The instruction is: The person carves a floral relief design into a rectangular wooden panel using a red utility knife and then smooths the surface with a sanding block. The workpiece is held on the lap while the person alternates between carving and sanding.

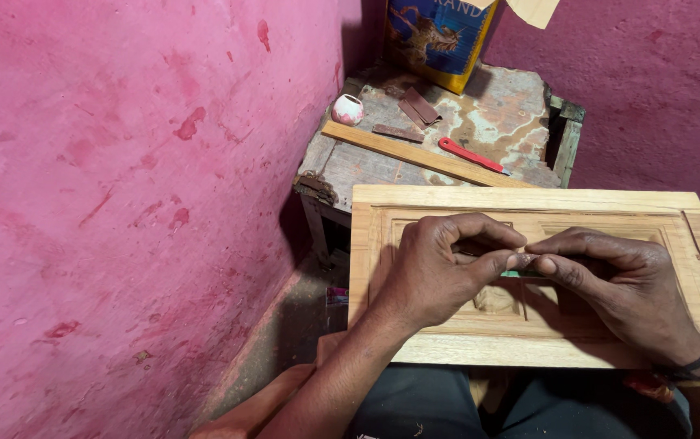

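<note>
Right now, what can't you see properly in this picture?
Head view, the only one:
- What the left hand and right hand pinch together: their fingers cover it; only a green sliver shows.
- The carving in the wooden panel: the hands hide most of it.
- The blue and yellow tin: cut off by the top edge.
- The panel's right corner: cut off by the right edge.

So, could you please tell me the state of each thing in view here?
carved wooden panel: lying flat across the lap, carved side up.
left hand: fingertips pinched, over the panel.
right hand: fingertips pinched against the left's.
wooden strip: lying flat on the worn table.
red-handled tool: lying on the table, untouched.
small pink-and-white pot: upright.
</note>
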